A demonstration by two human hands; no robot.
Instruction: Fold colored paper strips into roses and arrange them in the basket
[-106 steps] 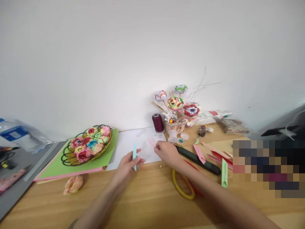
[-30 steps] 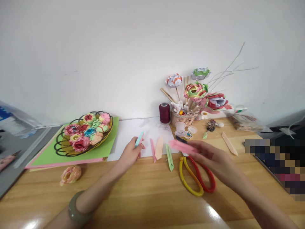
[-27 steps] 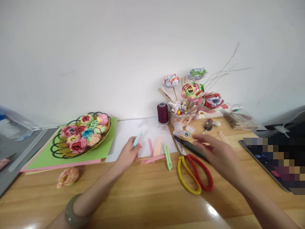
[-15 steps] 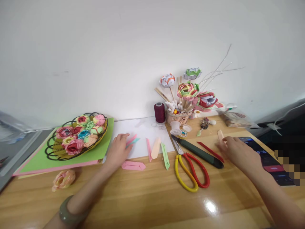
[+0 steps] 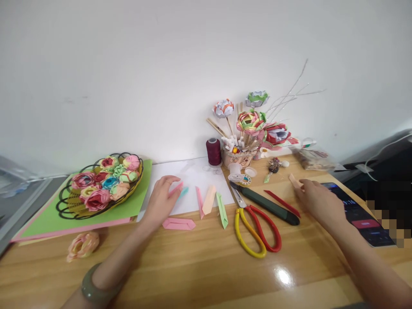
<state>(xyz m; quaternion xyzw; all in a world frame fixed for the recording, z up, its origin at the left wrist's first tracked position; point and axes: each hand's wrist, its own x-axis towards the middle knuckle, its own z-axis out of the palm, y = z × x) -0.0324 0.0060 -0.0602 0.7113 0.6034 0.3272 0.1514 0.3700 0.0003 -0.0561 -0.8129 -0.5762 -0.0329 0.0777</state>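
My left hand (image 5: 162, 197) is over the white paper, fingers apart and stretched out, the thumb lowered at a pink folded paper strip (image 5: 175, 189) and a blue folded strip (image 5: 183, 192) that it partly covers. A pale peach folded strip (image 5: 294, 182) sticks out from the fingers of my right hand (image 5: 317, 199), which is closed on its near end low over the table. Between the hands lie a narrow pink strip (image 5: 199, 201), a peach strip (image 5: 210, 199), a green strip (image 5: 222, 210) and a wider pink strip (image 5: 179, 224). A red strip (image 5: 282, 203) lies left of my right hand.
Scissors (image 5: 257, 229) and a dark green cutter (image 5: 270, 206) lie mid-table. At left, a basket (image 5: 61, 210) of paper flowers rests on green paper (image 5: 41, 223), near a loose peach flower (image 5: 83, 246). Behind stand maroon thread (image 5: 213, 151) and a flower pot (image 5: 238, 159). A phone (image 5: 360, 214) lies right.
The whole view has shifted slightly left. The peach strip at my right hand has tilted over to the left and lower. My left thumb has come further over the pink and blue strips.
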